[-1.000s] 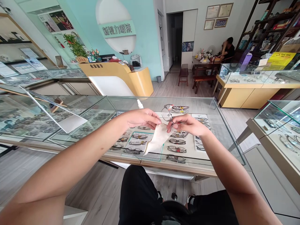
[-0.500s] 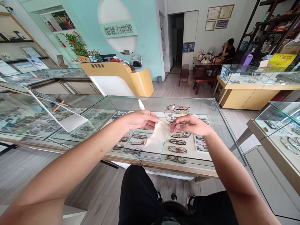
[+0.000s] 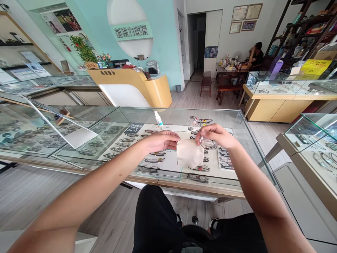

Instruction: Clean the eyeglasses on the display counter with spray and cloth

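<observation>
A cream cleaning cloth [image 3: 190, 154] hangs spread between my hands above the glass display case [image 3: 137, 117]. My left hand [image 3: 166, 140] pinches its upper left corner. In my right hand [image 3: 214, 135] is a pair of thin-framed eyeglasses [image 3: 208, 143]; the fingers are closed on it and also meet the cloth's upper right corner. One round lens shows below the fingers, another above them. A small white spray bottle [image 3: 158, 118] stands on the case beyond my left hand. Rows of spectacle frames [image 3: 149, 169] lie under the glass.
A tilted mirror [image 3: 79, 137] rests on the case at the left. More glass cases [image 3: 316, 140] stand at the right. Behind are a wooden counter [image 3: 158, 92], a bench [image 3: 205, 83] and a person [image 3: 256, 58] seated at a cluttered table.
The cloth has gone from bunched and slanted to hanging flat between my hands. My right hand has shifted slightly right and up with the eyeglasses, and the spray bottle shows more fully.
</observation>
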{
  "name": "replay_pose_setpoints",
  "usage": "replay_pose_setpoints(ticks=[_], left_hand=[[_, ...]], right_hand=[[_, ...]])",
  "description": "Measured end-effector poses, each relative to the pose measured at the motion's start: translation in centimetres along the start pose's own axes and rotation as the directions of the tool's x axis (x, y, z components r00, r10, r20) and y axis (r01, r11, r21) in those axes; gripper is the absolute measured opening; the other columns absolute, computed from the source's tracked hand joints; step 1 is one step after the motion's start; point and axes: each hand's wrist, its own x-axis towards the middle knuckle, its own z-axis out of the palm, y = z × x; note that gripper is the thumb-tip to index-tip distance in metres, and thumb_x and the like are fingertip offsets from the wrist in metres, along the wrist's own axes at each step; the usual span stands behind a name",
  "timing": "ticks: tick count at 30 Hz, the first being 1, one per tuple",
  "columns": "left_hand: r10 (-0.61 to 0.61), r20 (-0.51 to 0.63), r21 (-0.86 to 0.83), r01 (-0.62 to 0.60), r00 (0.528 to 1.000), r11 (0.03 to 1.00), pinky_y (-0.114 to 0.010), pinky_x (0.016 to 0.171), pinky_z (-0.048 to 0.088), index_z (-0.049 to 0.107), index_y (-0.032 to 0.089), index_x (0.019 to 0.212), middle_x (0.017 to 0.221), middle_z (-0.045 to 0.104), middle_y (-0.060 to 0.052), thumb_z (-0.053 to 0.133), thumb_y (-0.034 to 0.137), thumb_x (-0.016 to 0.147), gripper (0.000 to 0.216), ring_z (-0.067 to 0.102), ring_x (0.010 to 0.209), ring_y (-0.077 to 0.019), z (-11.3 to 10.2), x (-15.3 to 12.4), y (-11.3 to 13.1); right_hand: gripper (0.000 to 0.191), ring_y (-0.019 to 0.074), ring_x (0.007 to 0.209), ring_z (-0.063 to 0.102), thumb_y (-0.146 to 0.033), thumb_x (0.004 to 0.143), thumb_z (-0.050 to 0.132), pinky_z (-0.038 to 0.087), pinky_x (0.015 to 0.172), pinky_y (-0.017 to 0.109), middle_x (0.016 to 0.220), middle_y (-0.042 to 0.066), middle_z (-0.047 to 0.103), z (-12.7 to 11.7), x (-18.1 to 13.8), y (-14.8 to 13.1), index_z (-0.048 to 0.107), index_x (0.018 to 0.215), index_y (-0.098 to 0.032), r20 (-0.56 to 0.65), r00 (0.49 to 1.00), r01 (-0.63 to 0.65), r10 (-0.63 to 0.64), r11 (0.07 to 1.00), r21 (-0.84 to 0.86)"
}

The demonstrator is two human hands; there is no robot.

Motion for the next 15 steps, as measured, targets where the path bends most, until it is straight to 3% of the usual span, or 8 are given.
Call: replay_pose_setpoints(ticks=[4, 9, 15], left_hand=[[0.008, 0.010, -0.022, -0.007, 1.000, 1.000, -0.032, 0.082, 0.067, 0.083, 0.016, 0.087, 0.087, 0.083, -0.006, 0.114, 0.038, 0.064, 0.044, 0.080, 0.080, -0.0180, 0.1, 0.6, -1.0], [0.035, 0.056, 0.064, -0.039, 0.998, 0.997, -0.033, 0.088, 0.065, 0.083, 0.015, 0.087, 0.087, 0.083, -0.006, 0.114, 0.053, 0.064, 0.054, 0.078, 0.082, -0.0167, 0.5, 0.4, -0.9], [0.100, -0.029, 0.192, -0.093, 0.995, 0.977, -0.035, 0.092, 0.065, 0.084, 0.017, 0.087, 0.086, 0.081, -0.004, 0.114, 0.052, 0.063, 0.052, 0.075, 0.083, -0.0156, 1.1, 0.0, -0.9]], right_hand=[[0.035, 0.0202, 0.085, 0.078, -0.050, 0.110, 0.077, 0.061, 0.086, 0.035, 0.090, 0.006, 0.088, -0.2, 0.0, 0.2, 0.090, 0.097, -0.020, -0.009, 1.000, -0.017, 0.018, 1.000, 0.023], [0.039, 0.0218, 0.084, 0.079, -0.055, 0.108, 0.079, 0.060, 0.079, 0.035, 0.090, 0.008, 0.088, -0.2, 0.0, 0.5, 0.090, 0.096, -0.020, -0.030, 0.999, -0.030, 0.030, 1.000, 0.007], [0.039, 0.0213, 0.084, 0.079, -0.055, 0.108, 0.079, 0.061, 0.081, 0.035, 0.089, 0.007, 0.087, -0.4, -0.1, 0.2, 0.089, 0.096, -0.019, -0.021, 0.999, -0.028, 0.028, 1.000, -0.001]])
